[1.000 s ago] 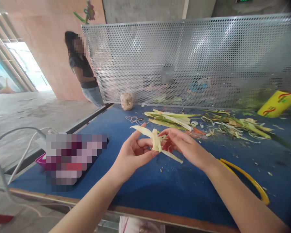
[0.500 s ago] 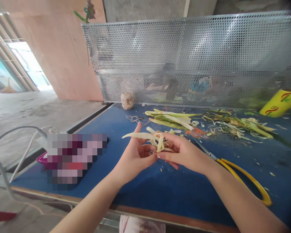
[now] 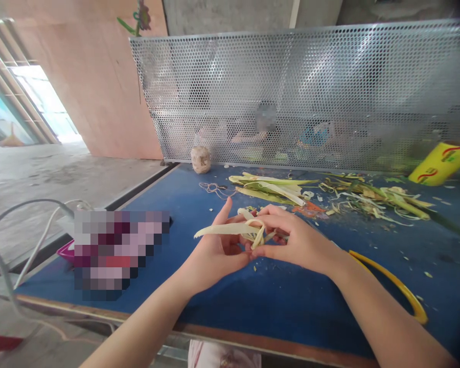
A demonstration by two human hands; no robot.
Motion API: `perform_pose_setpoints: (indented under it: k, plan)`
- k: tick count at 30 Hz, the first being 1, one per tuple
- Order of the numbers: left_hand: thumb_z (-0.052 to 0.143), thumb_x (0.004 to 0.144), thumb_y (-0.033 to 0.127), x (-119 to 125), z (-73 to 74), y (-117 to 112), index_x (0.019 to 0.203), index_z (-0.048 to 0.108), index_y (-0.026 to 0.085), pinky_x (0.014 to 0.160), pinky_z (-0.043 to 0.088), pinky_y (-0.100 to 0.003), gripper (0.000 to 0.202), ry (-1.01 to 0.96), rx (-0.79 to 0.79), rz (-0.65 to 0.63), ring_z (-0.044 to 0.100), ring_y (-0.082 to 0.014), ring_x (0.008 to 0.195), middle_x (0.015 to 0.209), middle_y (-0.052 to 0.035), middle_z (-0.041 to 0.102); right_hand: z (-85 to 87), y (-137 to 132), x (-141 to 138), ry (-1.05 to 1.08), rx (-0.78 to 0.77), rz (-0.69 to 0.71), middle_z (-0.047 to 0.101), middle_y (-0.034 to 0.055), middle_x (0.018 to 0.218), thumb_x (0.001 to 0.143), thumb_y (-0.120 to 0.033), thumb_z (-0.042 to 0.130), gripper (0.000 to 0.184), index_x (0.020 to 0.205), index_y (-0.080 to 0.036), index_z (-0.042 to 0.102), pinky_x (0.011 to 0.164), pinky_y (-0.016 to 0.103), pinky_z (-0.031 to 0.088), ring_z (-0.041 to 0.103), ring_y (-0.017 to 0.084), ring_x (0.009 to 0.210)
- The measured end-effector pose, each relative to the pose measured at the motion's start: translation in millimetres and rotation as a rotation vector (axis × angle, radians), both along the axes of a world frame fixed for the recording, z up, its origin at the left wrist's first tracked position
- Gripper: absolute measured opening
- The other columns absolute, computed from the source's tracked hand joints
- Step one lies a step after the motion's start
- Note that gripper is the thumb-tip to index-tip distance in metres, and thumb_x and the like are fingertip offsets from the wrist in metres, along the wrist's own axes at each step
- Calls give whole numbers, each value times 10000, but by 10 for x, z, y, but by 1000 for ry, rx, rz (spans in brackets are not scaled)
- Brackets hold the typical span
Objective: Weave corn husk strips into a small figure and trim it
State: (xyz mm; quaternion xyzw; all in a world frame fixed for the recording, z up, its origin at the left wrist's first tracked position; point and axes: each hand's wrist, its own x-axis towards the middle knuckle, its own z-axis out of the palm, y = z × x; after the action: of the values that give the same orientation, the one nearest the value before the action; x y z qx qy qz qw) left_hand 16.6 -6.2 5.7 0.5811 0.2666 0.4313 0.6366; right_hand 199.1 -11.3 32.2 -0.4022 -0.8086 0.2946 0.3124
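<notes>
Above the middle of the table, both hands hold a bundle of pale leaf strips point(image 3: 257, 236), which look like husk, looped and folded over each other. One flat end sticks out leftward across my left hand point(image 3: 216, 250), whose fingers curl around the bundle from below while the index finger points up. My right hand point(image 3: 287, 232) pinches the looped part between thumb and fingers. Some fingertips are hidden behind the strips. Yellow-handled scissors point(image 3: 400, 289) lie on the right, partly covered by my right forearm.
Behind my hands on the blue table point(image 3: 157, 286) lie greenish husk leaves point(image 3: 276, 186) and shredded scraps point(image 3: 383, 199). A yellow cylinder point(image 3: 440, 164) and a pale roll point(image 3: 201, 159) stand near the perforated metal screen point(image 3: 291, 92). A blurred-out item point(image 3: 118, 253) is left; a person shows dimly behind the screen.
The looped strips have turned and shifted slightly right and down. My left index finger has moved right, and my right hand has tilted, with its forearm now covering the scissor blades.
</notes>
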Motion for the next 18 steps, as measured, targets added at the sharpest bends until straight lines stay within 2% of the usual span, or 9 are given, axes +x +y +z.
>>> perform_pose_setpoints:
  k: [3, 5, 7, 9, 12, 15, 18]
  plan:
    - [668, 646, 83, -13, 28, -3, 1388, 31, 363, 618, 465, -243, 1017, 34, 36, 11, 579, -102, 756, 1380, -148, 357, -20, -2, -10, 25, -18, 10, 480, 43, 1087, 722, -322, 653, 381, 1092, -268, 579, 650, 249, 496, 541, 118, 781]
    - [651, 653, 76, -22, 37, -4, 1390, 35, 360, 640, 464, -255, 1001, 51, 50, 3, 584, -125, 800, 1380, -150, 362, -39, 4, -22, 52, -39, 56, 489, 50, 1122, 728, -292, 647, 361, 1081, -257, 583, 658, 247, 500, 551, 127, 813]
    - [647, 653, 74, -27, 33, -3, 1387, 36, 371, 654, 465, -266, 1001, 47, 60, -7, 588, -140, 828, 1377, -144, 371, -54, 17, -28, 64, -49, 87, 548, 41, 1044, 731, -269, 644, 292, 1019, -237, 607, 644, 241, 495, 557, 133, 803]
    - [658, 644, 78, -25, 22, -1, 1381, 25, 390, 636, 465, -260, 1021, 25, 67, -16, 594, -139, 816, 1370, -134, 382, -62, 29, -28, 68, -69, 87, 591, 20, 886, 730, -266, 645, 236, 959, -218, 620, 598, 232, 481, 555, 127, 721]
    - [682, 628, 87, -10, 5, 0, 1376, 9, 403, 603, 463, -238, 1055, -5, 61, -13, 594, -119, 778, 1335, -120, 419, -62, 37, -30, 82, -120, 57, 588, 1, 751, 737, -261, 632, 171, 895, -195, 632, 529, 217, 449, 527, 114, 627]
    - [693, 625, 101, 0, -1, 0, 1375, 7, 408, 635, 478, -248, 1061, -15, 41, -11, 587, -115, 788, 1321, -110, 419, -61, 35, -52, 149, -173, 51, 612, 11, 769, 742, -253, 620, 156, 881, -189, 645, 552, 230, 463, 552, 127, 658]
    - [689, 627, 96, -3, 10, -3, 1378, 26, 400, 665, 491, -263, 1048, -8, 10, -3, 575, -90, 751, 1330, -111, 396, -66, 42, -78, 263, -213, 44, 645, 27, 866, 738, -261, 624, 273, 1006, -209, 632, 629, 260, 494, 591, 142, 731]
